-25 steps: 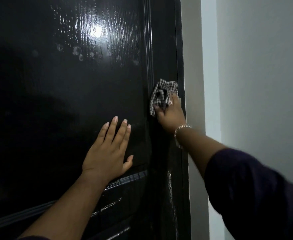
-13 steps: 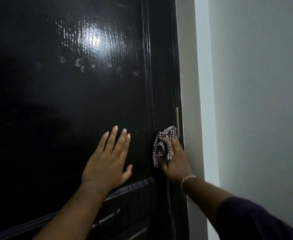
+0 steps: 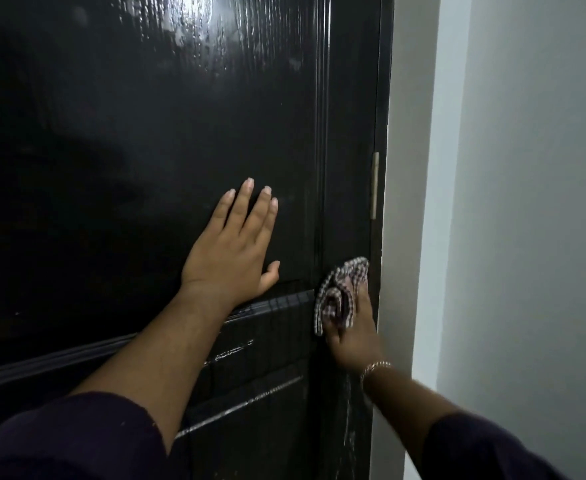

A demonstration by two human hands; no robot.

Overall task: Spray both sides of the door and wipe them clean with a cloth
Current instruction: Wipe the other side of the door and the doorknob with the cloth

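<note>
A glossy black panelled door (image 3: 118,161) fills the left and middle of the head view, with wet streaks shining near its top. My left hand (image 3: 232,251) lies flat on the upper panel, fingers straight and pointing up. On the door's right stile, near its edge, my right hand (image 3: 352,327) holds a crumpled checked cloth (image 3: 340,292) and presses it against the wood. The cloth hides most of that hand's fingers.
A metal hinge (image 3: 375,185) sits on the door's right edge above the cloth. A pale wall (image 3: 534,202) and door frame (image 3: 406,168) run down the right side. Wet drips streak the lower stile (image 3: 348,441).
My right hand has slid the cloth down the right stile, from well above my left hand to just below its level. My left hand has stayed flat on the panel.
</note>
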